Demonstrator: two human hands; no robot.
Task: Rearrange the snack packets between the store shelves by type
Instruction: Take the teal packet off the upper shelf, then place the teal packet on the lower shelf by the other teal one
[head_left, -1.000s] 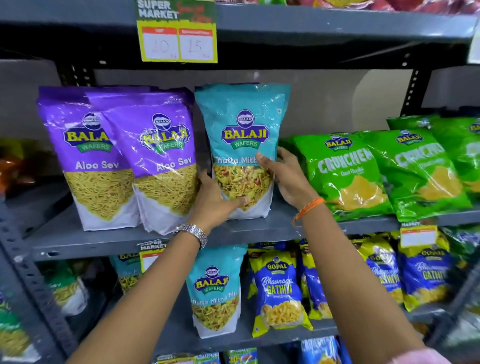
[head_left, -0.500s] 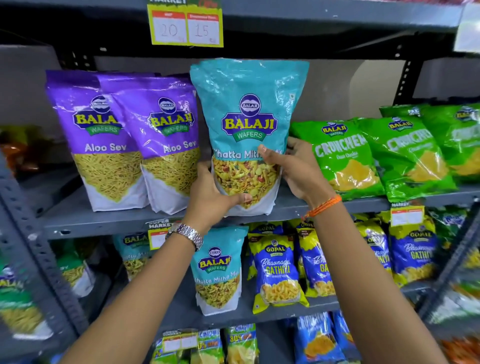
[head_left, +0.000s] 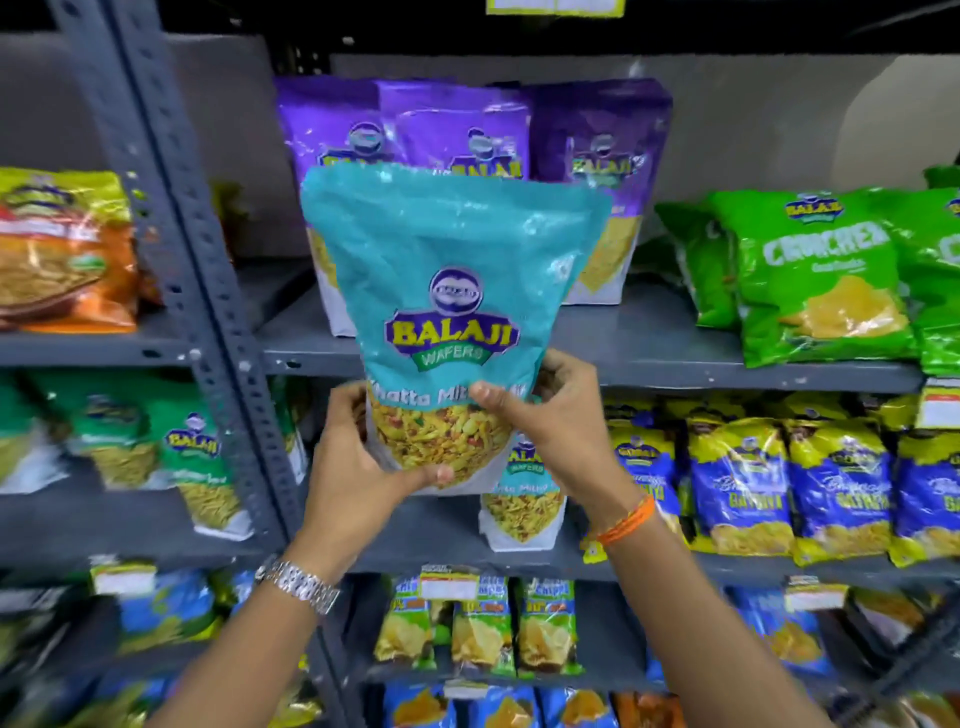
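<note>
1. Both hands clamp the teal packet (head_left: 447, 291) at its lower end: left hand (head_left: 358, 467) cups the bottom corner, thumb across the clear window; right hand (head_left: 550, 421) pinches the right edge, thumb on the front.
2. The packet hangs upright in the air, in front of the shelf (head_left: 649, 343), clear of it.
3. Right behind it stand the purple packets (head_left: 597, 156) on that shelf.
4. Green packets (head_left: 821, 275) lean to the right.
5. One shelf down, a matching teal packet (head_left: 524, 499) stands beside blue-and-yellow packets (head_left: 737, 488).
</note>
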